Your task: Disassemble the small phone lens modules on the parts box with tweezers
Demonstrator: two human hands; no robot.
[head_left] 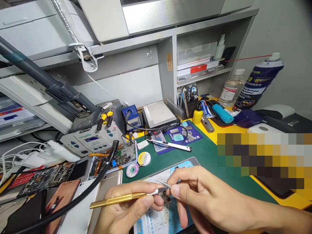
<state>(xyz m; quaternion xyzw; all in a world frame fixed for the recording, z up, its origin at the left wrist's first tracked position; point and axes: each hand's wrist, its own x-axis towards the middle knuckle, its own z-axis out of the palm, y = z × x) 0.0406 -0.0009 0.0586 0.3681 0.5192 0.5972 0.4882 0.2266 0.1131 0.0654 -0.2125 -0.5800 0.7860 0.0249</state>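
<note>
In the head view my left hand is closed round a gold-handled craft knife. The knife has a pale collar, and its dark blade points right toward my other hand. My right hand pinches slim pointed metal tweezers, whose tip points left above the blade. Blade and tweezers cross close to my right fingertips; whether they touch, I cannot tell. Below both hands lies a blue and white printed work mat with small metal parts on it, partly hidden by my fingers.
Left stand opened phones and a parts box, crossed by a thick black hose. A solder wick spool and round tin lie ahead. Behind are a soldering pen, a hot plate and a spray can.
</note>
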